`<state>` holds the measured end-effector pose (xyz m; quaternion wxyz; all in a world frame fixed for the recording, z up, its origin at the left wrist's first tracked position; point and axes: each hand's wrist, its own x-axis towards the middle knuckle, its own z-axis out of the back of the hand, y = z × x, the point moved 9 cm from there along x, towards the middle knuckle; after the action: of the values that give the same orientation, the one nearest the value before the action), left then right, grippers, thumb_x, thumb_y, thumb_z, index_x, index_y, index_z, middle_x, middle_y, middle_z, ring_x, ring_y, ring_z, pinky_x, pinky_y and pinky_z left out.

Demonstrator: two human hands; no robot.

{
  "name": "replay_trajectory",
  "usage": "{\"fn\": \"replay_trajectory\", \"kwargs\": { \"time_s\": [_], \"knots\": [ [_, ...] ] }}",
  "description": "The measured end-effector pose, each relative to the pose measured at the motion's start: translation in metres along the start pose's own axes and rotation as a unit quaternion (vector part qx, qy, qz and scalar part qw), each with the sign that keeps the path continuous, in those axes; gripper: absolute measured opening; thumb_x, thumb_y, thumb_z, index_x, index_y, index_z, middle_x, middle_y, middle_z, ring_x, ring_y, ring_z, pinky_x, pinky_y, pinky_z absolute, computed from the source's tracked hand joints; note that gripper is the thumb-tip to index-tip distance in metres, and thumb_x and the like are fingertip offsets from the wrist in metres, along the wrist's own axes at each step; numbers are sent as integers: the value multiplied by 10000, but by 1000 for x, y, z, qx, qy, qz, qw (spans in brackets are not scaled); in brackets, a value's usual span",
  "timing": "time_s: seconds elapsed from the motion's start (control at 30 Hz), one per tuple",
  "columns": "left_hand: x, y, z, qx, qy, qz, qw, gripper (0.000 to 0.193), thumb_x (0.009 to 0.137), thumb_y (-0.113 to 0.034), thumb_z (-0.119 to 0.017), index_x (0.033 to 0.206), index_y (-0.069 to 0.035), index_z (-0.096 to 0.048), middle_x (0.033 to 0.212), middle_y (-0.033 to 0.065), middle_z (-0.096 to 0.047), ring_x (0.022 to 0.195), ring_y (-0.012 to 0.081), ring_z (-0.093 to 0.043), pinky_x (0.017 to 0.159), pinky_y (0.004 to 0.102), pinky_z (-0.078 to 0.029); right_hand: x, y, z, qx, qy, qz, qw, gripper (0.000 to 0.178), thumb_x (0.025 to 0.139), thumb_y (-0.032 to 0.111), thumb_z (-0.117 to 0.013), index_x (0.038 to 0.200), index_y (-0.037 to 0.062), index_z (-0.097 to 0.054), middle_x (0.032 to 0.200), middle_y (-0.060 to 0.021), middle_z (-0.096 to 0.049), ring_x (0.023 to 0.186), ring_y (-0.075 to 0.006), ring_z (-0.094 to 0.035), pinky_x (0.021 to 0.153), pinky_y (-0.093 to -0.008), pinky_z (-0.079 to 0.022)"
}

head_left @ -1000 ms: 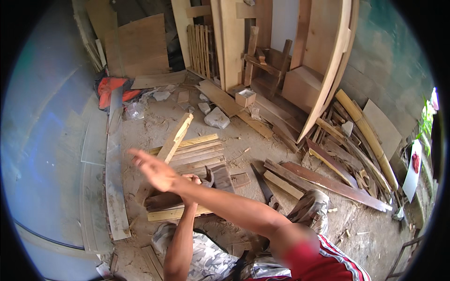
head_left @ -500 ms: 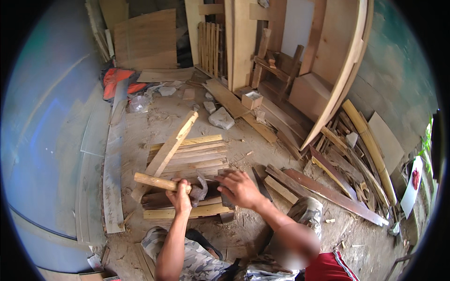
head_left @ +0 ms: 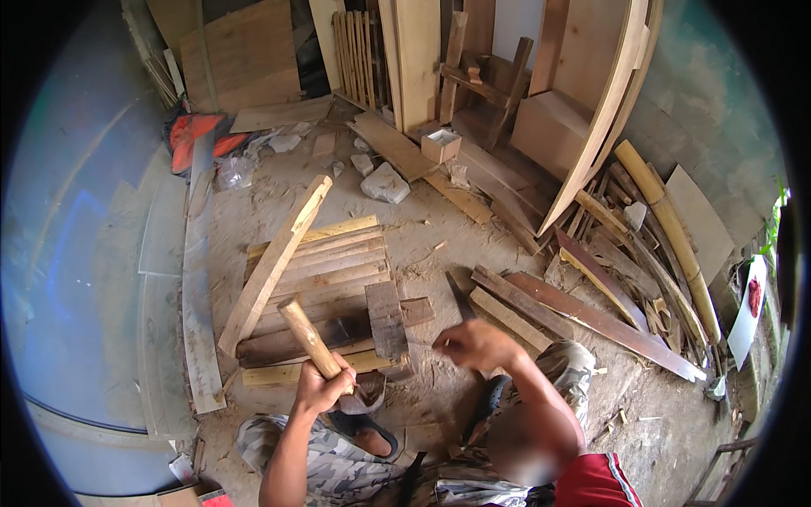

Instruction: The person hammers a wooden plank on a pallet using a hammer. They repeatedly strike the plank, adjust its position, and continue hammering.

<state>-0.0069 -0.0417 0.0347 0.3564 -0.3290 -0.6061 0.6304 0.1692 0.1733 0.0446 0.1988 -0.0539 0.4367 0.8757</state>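
One hammer (head_left: pixel 307 338) is in the left hand (head_left: pixel 324 384), fingers wrapped around its handle; its head has come down and hangs now before the near edge of the wooden strips (head_left: pixel 325 275). The right hand (head_left: pixel 480 345) has moved past their right edge, fingers curled; I cannot tell if they pinch something. So the strips on the floor (head_left: pixel 274 193) and the dark block (head_left: pixel 388 319) near their right edge are less covered; work seems between two actions. Farther back stands a small box (head_left: pixel 440 149) without lid, its contents too small to tell.
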Motion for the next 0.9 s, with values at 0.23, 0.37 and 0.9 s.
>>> {"fn": "replay_trajectory", "kwargs": {
  "time_s": [0.23, 0.37, 0.9],
  "knots": [
    [-24, 3, -44, 146, 112, 75, 980, 128, 851, -129, -793, 819, -31, -717, 668, 42, -711, 613, 121, -691, 578, 293, -547, -29, -46, 69, 310, -433, 59, 844, 463, 1061, 297, -620, 1428, 21, -563, 1196, -87, -726, 1009, -152, -678, 851, -304, -550],
    [-34, 17, -83, 315, 180, 57, 930, 300, 843, -335, -779, 811, -40, -738, 655, 131, -713, 560, 236, -707, 559, 371, -556, -25, -19, 25, 368, -119, 61, 920, 547, 1059, 422, -589, 1415, 7, -562, 1205, -106, -715, 1031, -199, -673, 882, -316, -539],
    [-50, 76, -169, 407, 230, 120, 876, 454, 926, -443, -715, 1097, -26, -657, 1005, 222, -711, 949, 418, -695, 804, 484, -556, -46, 5, -44, 53, 141, 97, 984, 344, 832, 337, -750, 1013, 44, -751, 895, -189, -751, 891, -359, -741, 830, -430, -581]
  ]
}}
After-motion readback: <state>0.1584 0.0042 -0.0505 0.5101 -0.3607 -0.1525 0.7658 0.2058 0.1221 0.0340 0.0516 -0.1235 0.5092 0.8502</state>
